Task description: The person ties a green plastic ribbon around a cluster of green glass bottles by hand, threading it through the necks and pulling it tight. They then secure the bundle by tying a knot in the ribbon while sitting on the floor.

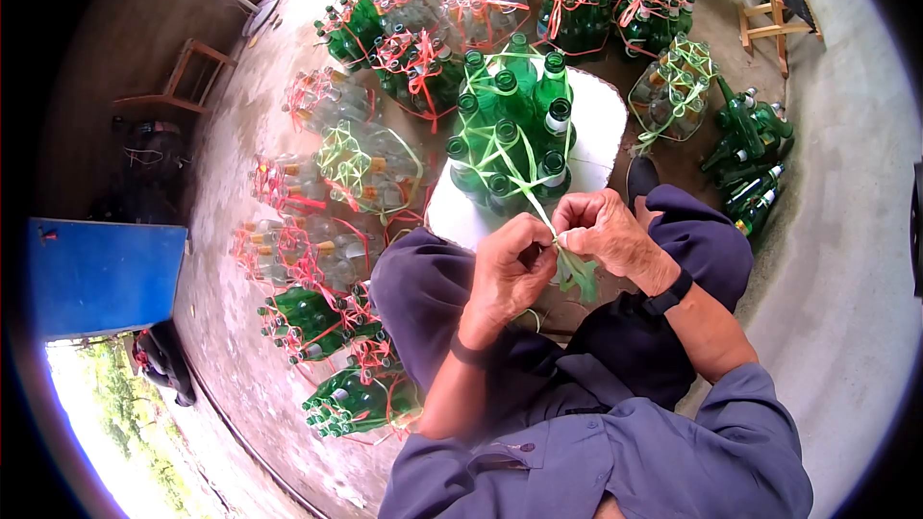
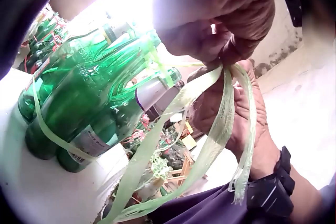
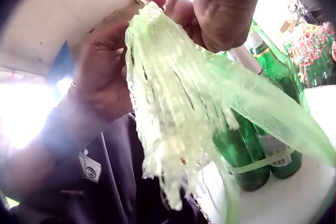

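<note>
A bundle of green glass bottles (image 1: 514, 125) stands upright on a white board (image 1: 598, 120) in front of the person. Light green plastic twine (image 1: 528, 185) crosses between the bottle necks, and a band of it circles the bottles lower down. My left hand (image 1: 507, 264) and right hand (image 1: 611, 235) meet just at the near side of the bundle, both pinching the twine. Loose, frayed twine ends (image 3: 163, 98) hang below the fingers in the right wrist view. Long strips (image 2: 210, 134) dangle from the pinch in the left wrist view. The fingers hide the twine where they meet.
Many tied bottle bundles with red twine (image 1: 418, 62) stand on the floor at the left and back. Loose green bottles (image 1: 750, 135) lie at the right, near a wooden stool (image 1: 774, 19). A blue panel (image 1: 111, 274) is at the far left.
</note>
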`<act>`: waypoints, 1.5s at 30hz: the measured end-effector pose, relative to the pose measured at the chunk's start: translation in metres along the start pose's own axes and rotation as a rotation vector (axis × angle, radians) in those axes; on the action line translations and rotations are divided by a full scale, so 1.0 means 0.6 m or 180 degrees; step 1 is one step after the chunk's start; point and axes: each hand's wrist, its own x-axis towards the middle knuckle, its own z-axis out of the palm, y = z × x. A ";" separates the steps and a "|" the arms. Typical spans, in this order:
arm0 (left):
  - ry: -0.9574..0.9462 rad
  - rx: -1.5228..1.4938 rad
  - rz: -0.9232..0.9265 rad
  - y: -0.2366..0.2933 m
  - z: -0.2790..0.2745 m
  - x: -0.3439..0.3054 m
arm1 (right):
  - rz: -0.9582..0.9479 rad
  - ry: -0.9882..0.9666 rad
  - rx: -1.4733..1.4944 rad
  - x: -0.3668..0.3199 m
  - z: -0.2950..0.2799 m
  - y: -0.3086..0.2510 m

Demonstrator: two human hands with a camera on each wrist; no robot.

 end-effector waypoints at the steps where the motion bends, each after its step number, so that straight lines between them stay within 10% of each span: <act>1: 0.0000 0.0000 0.0000 0.001 0.000 -0.001 | 0.0070 0.0011 0.0067 -0.001 0.001 -0.006; 24: 0.0569 0.0221 0.0153 -0.005 0.008 0.003 | 0.0191 0.0194 -0.0193 -0.001 -0.005 -0.022; 45: 0.1221 0.0872 -0.0203 -0.006 0.045 -0.015 | -0.1471 0.0750 -0.2253 0.005 0.018 0.022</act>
